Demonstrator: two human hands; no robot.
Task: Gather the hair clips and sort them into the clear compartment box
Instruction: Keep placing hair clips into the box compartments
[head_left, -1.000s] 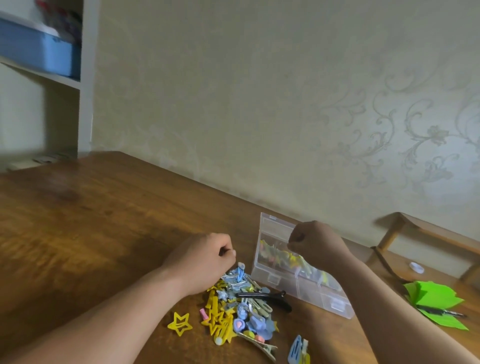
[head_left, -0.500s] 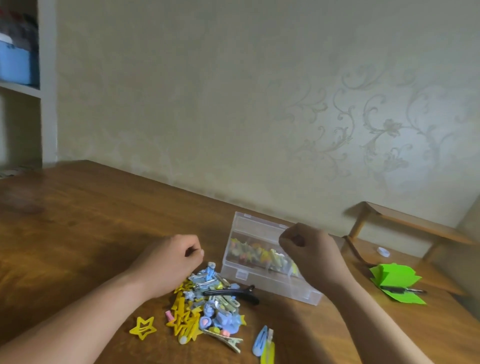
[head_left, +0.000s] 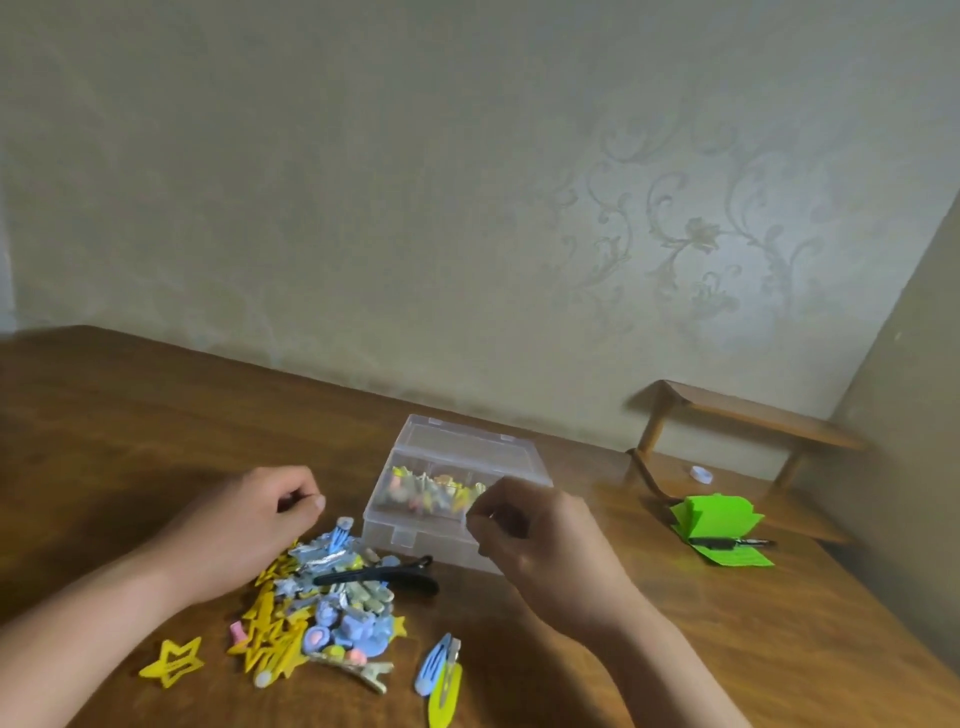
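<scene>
Looking down on clips (head_left: 322, 597) heaped on the table (head_left: 130, 415), just in front of the box (head_left: 410, 540), with a black clip (head_left: 379, 574) lying across the heap. Seeing more coloured clips through the box's clear wall. Hovering the left hand (head_left: 249, 525) over the heap's far-left edge, fingers curled against the thumb; not showing whether pinching anything. Holding the right hand (head_left: 540, 545) at the box's near right corner, fingertips drawn together, again not revealing any hold. Noting a star (head_left: 174, 660) apart at the left and two snap clips (head_left: 441, 675) at the right. Spotting green paper (head_left: 717, 525) further right, carrying a pen (head_left: 737, 543).
</scene>
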